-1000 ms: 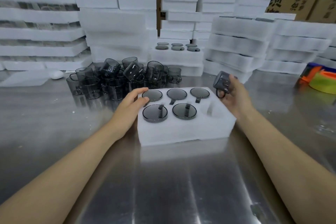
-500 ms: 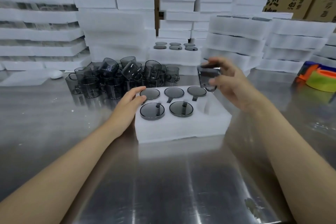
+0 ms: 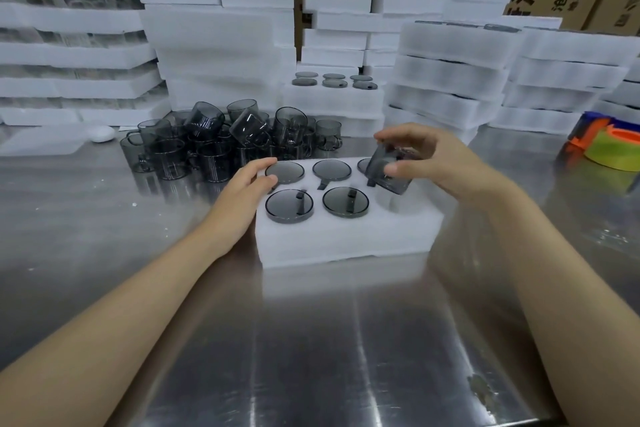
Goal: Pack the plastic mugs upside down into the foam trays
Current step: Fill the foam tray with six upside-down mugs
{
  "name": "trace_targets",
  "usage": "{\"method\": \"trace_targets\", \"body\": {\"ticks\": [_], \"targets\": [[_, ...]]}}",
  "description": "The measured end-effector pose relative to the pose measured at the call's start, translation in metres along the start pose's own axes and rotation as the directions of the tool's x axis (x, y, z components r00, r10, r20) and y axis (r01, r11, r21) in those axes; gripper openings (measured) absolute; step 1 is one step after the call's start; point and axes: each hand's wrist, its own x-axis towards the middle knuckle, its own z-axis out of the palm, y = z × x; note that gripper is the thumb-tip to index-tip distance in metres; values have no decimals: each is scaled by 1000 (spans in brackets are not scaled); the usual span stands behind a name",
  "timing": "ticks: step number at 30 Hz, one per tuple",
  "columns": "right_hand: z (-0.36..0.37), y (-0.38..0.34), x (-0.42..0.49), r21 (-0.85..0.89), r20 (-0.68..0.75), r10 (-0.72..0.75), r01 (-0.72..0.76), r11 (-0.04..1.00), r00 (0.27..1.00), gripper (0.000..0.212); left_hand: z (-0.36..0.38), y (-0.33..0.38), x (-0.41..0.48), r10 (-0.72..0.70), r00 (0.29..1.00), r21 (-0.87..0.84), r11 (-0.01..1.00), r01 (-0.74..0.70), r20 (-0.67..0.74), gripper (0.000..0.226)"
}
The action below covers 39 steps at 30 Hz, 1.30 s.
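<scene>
A white foam tray [image 3: 346,239] lies on the steel table in front of me. Several smoky grey plastic mugs sit upside down in its holes, such as the front-left one [image 3: 289,205]. My right hand [image 3: 436,159] grips another grey mug [image 3: 389,172], tilted, just above the tray's front-right hole [image 3: 391,203]. My left hand [image 3: 244,194] rests on the tray's left edge with its fingers lying over the top. A heap of loose grey mugs [image 3: 225,142] stands behind the tray to the left.
Stacks of white foam trays [image 3: 450,80] line the back of the table; one low stack [image 3: 332,94] shows mugs packed in its top. A roll of tape with an orange and blue dispenser [image 3: 609,146] lies at the far right. A small white object [image 3: 102,133] sits at left.
My right hand has carried the mug from the tray's right side inward and down to just over the front-right hole. My left hand has stayed on the tray's left edge.
</scene>
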Motion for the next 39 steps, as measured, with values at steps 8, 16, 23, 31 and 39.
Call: {"method": "trace_targets", "body": {"ticks": [8,16,23,31,39], "targets": [[-11,-11,-8,-119,246,-11,41,992,969,52,1,1,0,-2,1000,11,1000,2,-4,34],[-11,-19,-14,-192,273,66,-13,981,960,53,1,3,-1,-2,1000,3,1000,2,-7,33],[-8,-19,-11,-282,271,96,-16,959,958,49,2,3,-2,5,1000,26,1000,-4,-17,33],[-7,-18,-10,-314,219,114,-41,949,969,56,2,4,-2,11,1000,34,999,-11,-6,34],[-11,-15,-10,-301,272,123,-37,953,955,51,2,4,-2,6,1000,24,1000,-6,-6,34]]}}
